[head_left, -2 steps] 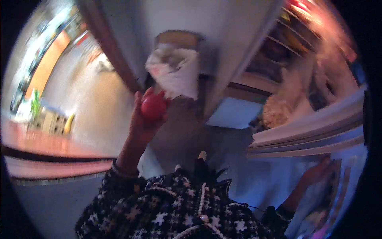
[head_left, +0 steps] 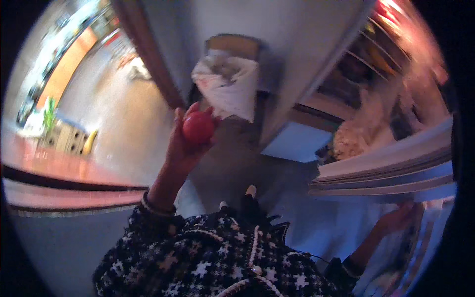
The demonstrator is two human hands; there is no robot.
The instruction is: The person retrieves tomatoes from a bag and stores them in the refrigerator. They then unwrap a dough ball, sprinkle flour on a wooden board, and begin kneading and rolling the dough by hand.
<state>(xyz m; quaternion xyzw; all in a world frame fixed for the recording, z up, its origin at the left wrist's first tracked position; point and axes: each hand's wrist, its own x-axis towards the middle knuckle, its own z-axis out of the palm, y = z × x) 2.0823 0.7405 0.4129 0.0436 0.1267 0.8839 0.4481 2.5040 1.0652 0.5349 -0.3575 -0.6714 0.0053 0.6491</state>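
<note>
Round red object (head_left: 199, 127) gripped in your left hand (head_left: 182, 147).
No long axis; fingers curl around it. Your right hand (head_left: 399, 218) well apart, rightward; can't tell its grip.

Dim grey floor (head_left: 222, 171): it carries two shoes with pale toes (head_left: 251, 191); whether the open white plastic bag (head_left: 235, 96) touches it, I cannot tell.
Glossy reddish counter (head_left: 79, 171): at its far edge, a beige box with dark holes (head_left: 63, 136), just beside a yellow elongated thing (head_left: 90, 142).
Dark shelves with thin pale edges (head_left: 368, 64): contents too blurred.
</note>
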